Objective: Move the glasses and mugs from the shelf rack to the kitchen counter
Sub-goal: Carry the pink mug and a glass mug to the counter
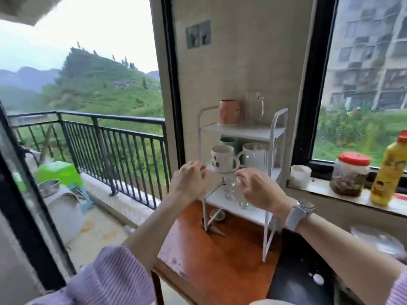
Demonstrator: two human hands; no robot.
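Note:
A white three-tier shelf rack [276,130] stands on a wooden table [211,256]. On the top tier are an orange mug [229,112] and a clear glass mug [253,108]. The middle tier holds a white patterned mug [221,158], a green mug [229,142], a white mug [250,147] and a clear glass jug [256,159]. Clear glasses [230,191] stand on the bottom tier. My left hand [189,180] hovers with loosely curled fingers by the rack's front left post. My right hand [258,189] has thumb and fingers at the rim of a clear glass [243,202] on the bottom tier.
A window sill on the right carries a white cup [300,176], a red-lidded jar [350,173] and a yellow bottle [388,170]. Left of the table an open door leads to a balcony with a black railing [105,139] and a green stool [58,172]. A small metal dish [217,215] lies under the rack.

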